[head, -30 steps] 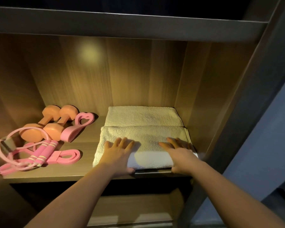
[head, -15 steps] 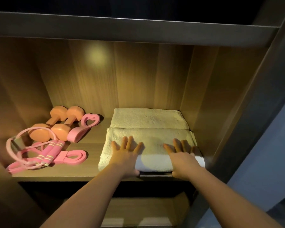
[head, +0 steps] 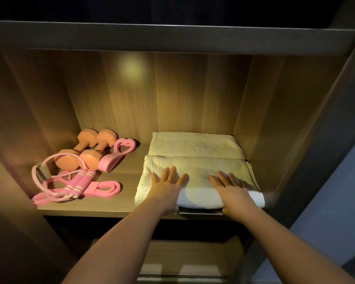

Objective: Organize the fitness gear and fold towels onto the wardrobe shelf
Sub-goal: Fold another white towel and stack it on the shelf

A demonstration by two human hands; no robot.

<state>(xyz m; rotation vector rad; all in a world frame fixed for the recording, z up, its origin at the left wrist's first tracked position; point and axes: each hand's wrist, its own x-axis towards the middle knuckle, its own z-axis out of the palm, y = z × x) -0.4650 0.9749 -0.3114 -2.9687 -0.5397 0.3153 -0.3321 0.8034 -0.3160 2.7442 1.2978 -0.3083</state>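
The left hand [head: 165,189] and right hand [head: 232,191] lay flat, fingers straight, on the front folded cream towel [head: 197,167] at the right of the warm-lit wood-grain wardrobe shelf [head: 119,210]; orange dumbbells [head: 86,148] and a pink skipping rope [head: 78,181] sat left.

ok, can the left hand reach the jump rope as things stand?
Probably yes: the left hand lies flat on the towel, holding nothing; the jump rope lies to its left on the same shelf, only a flat band between.
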